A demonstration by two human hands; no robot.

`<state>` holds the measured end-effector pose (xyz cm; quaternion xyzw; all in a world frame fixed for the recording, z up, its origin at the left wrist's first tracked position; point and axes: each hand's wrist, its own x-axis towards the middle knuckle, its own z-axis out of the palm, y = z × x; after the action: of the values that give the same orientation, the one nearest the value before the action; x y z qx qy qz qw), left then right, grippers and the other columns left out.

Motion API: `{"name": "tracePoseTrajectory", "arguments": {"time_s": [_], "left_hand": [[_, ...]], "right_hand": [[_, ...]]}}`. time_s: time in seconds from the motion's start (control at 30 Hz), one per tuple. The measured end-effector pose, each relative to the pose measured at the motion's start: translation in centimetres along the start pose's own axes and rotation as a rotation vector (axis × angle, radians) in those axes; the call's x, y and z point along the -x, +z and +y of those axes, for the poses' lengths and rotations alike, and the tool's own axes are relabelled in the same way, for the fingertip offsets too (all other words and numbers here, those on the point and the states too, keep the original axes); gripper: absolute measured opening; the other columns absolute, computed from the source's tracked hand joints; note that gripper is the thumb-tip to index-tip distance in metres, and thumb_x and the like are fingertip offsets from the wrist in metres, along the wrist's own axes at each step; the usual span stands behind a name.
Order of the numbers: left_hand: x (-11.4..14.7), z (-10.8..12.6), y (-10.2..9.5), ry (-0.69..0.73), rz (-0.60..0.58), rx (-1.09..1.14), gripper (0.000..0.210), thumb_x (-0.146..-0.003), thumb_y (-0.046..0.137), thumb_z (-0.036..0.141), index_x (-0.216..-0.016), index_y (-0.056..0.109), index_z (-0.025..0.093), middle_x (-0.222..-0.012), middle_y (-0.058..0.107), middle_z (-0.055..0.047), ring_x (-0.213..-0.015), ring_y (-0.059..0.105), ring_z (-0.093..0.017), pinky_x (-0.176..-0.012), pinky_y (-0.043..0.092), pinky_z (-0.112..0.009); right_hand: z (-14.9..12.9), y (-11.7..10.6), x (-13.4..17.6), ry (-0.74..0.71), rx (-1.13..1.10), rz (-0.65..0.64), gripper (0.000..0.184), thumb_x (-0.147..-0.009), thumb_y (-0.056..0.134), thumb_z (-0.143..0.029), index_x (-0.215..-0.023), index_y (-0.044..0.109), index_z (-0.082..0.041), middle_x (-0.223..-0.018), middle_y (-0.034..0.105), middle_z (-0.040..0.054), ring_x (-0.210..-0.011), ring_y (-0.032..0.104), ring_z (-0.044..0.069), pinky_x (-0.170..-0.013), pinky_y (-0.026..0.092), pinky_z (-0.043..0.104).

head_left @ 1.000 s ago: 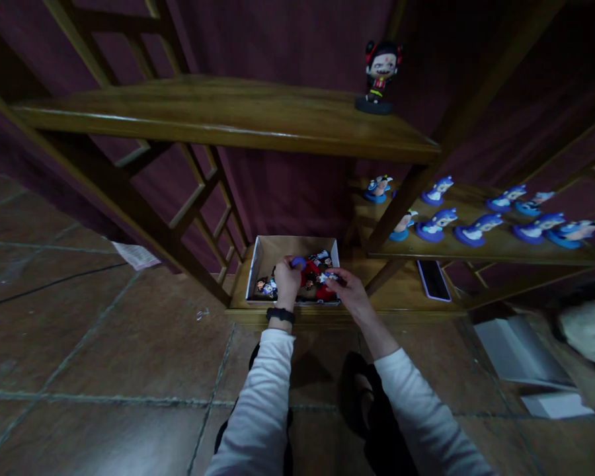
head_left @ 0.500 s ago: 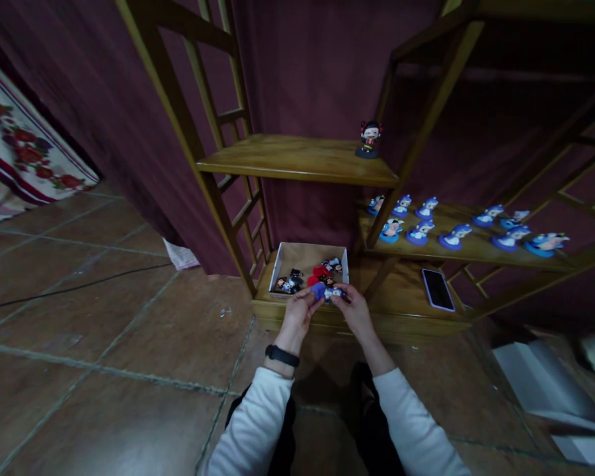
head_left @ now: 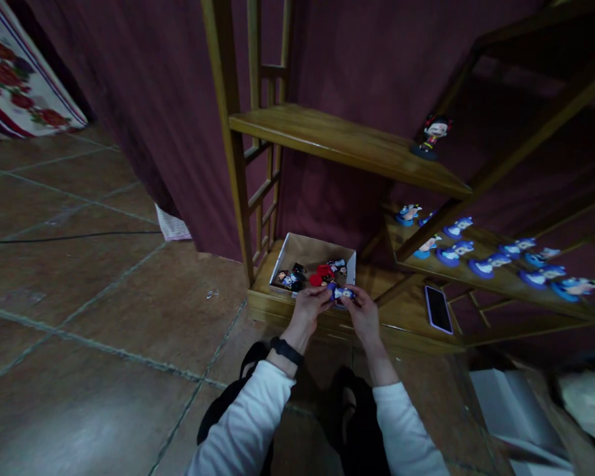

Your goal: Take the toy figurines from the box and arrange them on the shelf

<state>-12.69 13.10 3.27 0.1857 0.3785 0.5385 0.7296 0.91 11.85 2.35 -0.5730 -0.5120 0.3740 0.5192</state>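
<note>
Between my two hands, just in front of a cardboard box, is a small figurine (head_left: 342, 293) with a purple base and a blue-and-white body. My left hand (head_left: 311, 308) pinches it at the base end, and my right hand (head_left: 363, 312) grips the other end. Finer details are too small to make out. Behind them, the open box (head_left: 307, 244) rests on the low shelf with several figurines inside, among them a red one (head_left: 322, 275) and a dark-haired one (head_left: 288, 279) on the left.
Several blue and purple figurines (head_left: 490, 263) stand on the right shelf. A black-haired figurine (head_left: 434, 135) stands on the upper shelf (head_left: 327, 135). A phone (head_left: 437, 309) lies on the low shelf. White boxes (head_left: 515, 403) sit on the floor at right; a cable (head_left: 69, 237) runs at left.
The view has turned, so the shelves now appear tilted. Both hands still hold the figurine; its purple base, broadly visible before, is now mostly covered by my left fingers.
</note>
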Motion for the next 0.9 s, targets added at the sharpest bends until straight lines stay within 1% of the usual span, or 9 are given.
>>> {"name": "tracePoseTrajectory", "arguments": {"time_s": [0.13,0.27,0.37,0.47,0.57,0.67,0.73,0.8,0.9], "left_hand": [[0.2,0.5,0.0,-0.007,0.006,-0.033,0.038,-0.046,0.083,0.033,-0.071,0.07,0.009,-0.071,0.067,-0.007,-0.067,0.062,-0.015,-0.076,0.051,-0.034],[0.4,0.7,0.0,-0.013,0.014,-0.07,0.038,-0.043,0.084,0.034,-0.068,0.07,0.01,-0.067,0.067,-0.006,-0.063,0.06,-0.013,-0.072,0.051,-0.032],[0.3,0.7,0.0,-0.017,0.007,-0.091,0.037,-0.043,0.084,0.035,-0.067,0.069,0.01,-0.066,0.066,-0.006,-0.062,0.06,-0.014,-0.071,0.051,-0.032],[0.1,0.6,-0.1,-0.026,0.001,-0.105,0.035,-0.045,0.083,0.036,-0.065,0.069,0.01,-0.066,0.066,-0.006,-0.062,0.061,-0.015,-0.069,0.051,-0.032],[-0.1,0.5,-0.3,-0.044,0.012,-0.132,0.033,-0.048,0.082,0.034,-0.065,0.068,0.01,-0.066,0.066,-0.007,-0.062,0.061,-0.015,-0.067,0.051,-0.032],[-0.3,0.2,-0.5,-0.055,0.067,-0.141,0.03,-0.047,0.082,0.031,-0.063,0.067,0.011,-0.063,0.066,-0.006,-0.059,0.06,-0.015,-0.062,0.051,-0.03],[-0.3,0.1,-0.5,-0.058,0.105,-0.13,0.028,-0.047,0.082,0.031,-0.061,0.066,0.011,-0.061,0.065,-0.006,-0.058,0.06,-0.015,-0.06,0.05,-0.03],[-0.4,-0.1,-0.5,-0.064,0.11,-0.122,0.028,-0.048,0.081,0.031,-0.061,0.066,0.011,-0.061,0.065,-0.006,-0.057,0.06,-0.015,-0.059,0.05,-0.03],[-0.4,-0.4,-0.3,-0.053,0.085,-0.114,0.028,-0.049,0.081,0.032,-0.065,0.068,0.011,-0.064,0.066,-0.007,-0.06,0.061,-0.016,-0.061,0.05,-0.029]], "right_hand": [[-0.2,0.2,0.0,-0.006,0.035,0.001,0.039,-0.069,0.063,-0.037,-0.103,0.06,-0.017,-0.098,0.067,0.0081,-0.087,0.063,0.021,-0.081,0.049,0.037],[0.2,0.3,-0.1,-0.02,0.041,0.003,0.039,-0.07,0.063,-0.037,-0.104,0.06,-0.018,-0.099,0.067,0.008,-0.088,0.063,0.021,-0.084,0.049,0.038],[0.5,0.2,-0.1,-0.049,0.089,-0.002,0.038,-0.072,0.061,-0.037,-0.104,0.06,-0.018,-0.101,0.067,0.0081,-0.09,0.063,0.021,-0.084,0.049,0.038],[0.3,-0.2,-0.1,-0.096,0.189,-0.015,0.033,-0.074,0.059,-0.036,-0.103,0.061,-0.02,-0.104,0.066,0.0079,-0.092,0.062,0.021,-0.083,0.049,0.038],[-0.4,-0.4,0.1,-0.168,0.308,-0.064,0.028,-0.078,0.055,-0.034,-0.102,0.062,-0.022,-0.105,0.065,0.0065,-0.094,0.06,0.021,-0.085,0.047,0.037],[-1.2,-0.4,0.5,-0.265,0.428,-0.121,0.026,-0.082,0.051,-0.031,-0.104,0.063,-0.024,-0.107,0.064,0.0057,-0.099,0.058,0.021,-0.089,0.045,0.036],[-1.5,-0.3,0.7,-0.302,0.481,-0.132,0.026,-0.084,0.048,-0.029,-0.105,0.062,-0.025,-0.109,0.063,0.0059,-0.101,0.057,0.021,-0.091,0.043,0.036],[-1.5,-0.2,0.7,-0.308,0.507,-0.122,0.027,-0.085,0.047,-0.029,-0.106,0.062,-0.025,-0.109,0.063,0.0062,-0.102,0.057,0.021,-0.092,0.043,0.036],[-1.1,0.0,0.7,-0.266,0.511,-0.086,0.028,-0.083,0.049,-0.032,-0.107,0.062,-0.025,-0.107,0.064,0.0066,-0.097,0.059,0.021,-0.088,0.045,0.036]]}}
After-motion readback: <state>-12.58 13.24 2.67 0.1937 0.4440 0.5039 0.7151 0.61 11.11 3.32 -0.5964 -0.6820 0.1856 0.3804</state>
